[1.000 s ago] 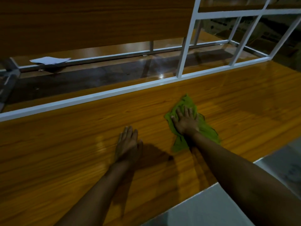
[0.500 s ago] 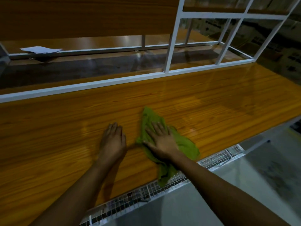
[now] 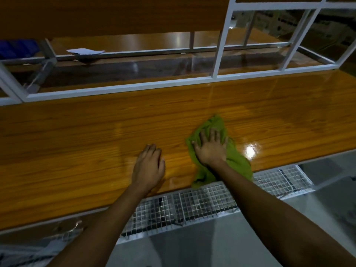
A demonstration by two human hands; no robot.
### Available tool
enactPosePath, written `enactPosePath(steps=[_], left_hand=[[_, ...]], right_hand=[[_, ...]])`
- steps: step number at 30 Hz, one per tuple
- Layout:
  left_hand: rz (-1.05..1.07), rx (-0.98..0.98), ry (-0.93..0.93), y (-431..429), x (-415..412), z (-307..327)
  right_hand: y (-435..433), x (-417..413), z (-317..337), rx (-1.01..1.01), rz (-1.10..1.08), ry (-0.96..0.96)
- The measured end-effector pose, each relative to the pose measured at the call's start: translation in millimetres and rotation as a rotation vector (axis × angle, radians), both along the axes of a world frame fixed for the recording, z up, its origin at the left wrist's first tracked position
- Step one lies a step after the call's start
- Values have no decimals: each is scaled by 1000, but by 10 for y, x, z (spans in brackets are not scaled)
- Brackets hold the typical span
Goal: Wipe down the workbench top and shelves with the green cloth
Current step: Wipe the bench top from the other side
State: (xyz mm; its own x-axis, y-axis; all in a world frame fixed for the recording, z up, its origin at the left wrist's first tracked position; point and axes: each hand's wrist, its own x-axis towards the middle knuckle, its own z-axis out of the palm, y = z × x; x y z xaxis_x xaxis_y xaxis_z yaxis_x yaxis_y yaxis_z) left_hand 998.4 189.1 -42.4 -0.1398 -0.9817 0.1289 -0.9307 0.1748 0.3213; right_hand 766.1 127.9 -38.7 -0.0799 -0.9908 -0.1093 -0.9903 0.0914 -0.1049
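The glossy wooden workbench top (image 3: 77,135) runs across the view. A crumpled green cloth (image 3: 215,126) lies on it near the front edge, right of centre. My right hand (image 3: 211,149) presses flat on the cloth with fingers spread, covering its middle. My left hand (image 3: 149,166) rests palm down on the bare wood to the left of the cloth, holding nothing. Behind the top, a white metal frame (image 3: 219,53) holds a lower wooden shelf (image 3: 123,43) and an upper wooden panel (image 3: 115,14).
A white sheet of paper (image 3: 84,51) lies on the back shelf at left. A wire mesh tray (image 3: 192,205) hangs below the bench's front edge. Grey floor (image 3: 192,247) shows beneath. Something blue (image 3: 17,48) sits at the far left.
My right hand slid the cloth left and toward the front edge, then back a little to the right. The left hand stayed flat on the wood. The view drew back, showing the mesh tray.
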Motion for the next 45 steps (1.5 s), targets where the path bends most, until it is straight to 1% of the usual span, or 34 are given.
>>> enactPosePath(steps=[4, 6, 8, 10, 12, 15, 18, 23, 26, 28, 31, 34, 36, 39, 41, 45], left_hand=[[39, -9, -46, 186, 102, 8], [51, -12, -78, 274, 145, 13], [61, -17, -109, 380, 207, 28], [68, -27, -135, 472, 301, 25], [90, -41, -145, 548, 416, -2], [139, -60, -120, 601, 502, -51], [205, -79, -60, 594, 462, -81], [294, -196, 68, 621, 431, -73], [355, -252, 158, 625, 438, -65], [373, -276, 195, 620, 452, -78], [381, -296, 219, 614, 469, -95], [383, -312, 224, 605, 475, -110], [419, -312, 241, 595, 489, -118], [596, -288, 330, 557, 504, -91], [692, -246, 378, 523, 502, -63], [651, -178, 347, 523, 523, -50]], right_hand=[[537, 528, 12, -24, 234, -34], [820, 523, -34, -45, 348, -53], [940, 295, -63, -55, 434, -66], [869, -63, -78, -48, 432, -46], [694, -396, -72, -46, 362, -10], [515, -563, -83, -56, 249, 11], [604, -284, -95, -31, 206, 15], [1016, 632, -75, -52, 424, -71], [929, 1169, -43, -22, 550, -71], [737, 1339, -15, -21, 593, -76], [362, 1262, -38, -20, 612, -70], [10, 951, -47, -19, 530, -64], [-72, 664, -48, -13, 459, -57], [115, 314, -71, -52, 374, -41], [365, 294, -78, -60, 353, -44], [834, 729, -43, -19, 451, -12]])
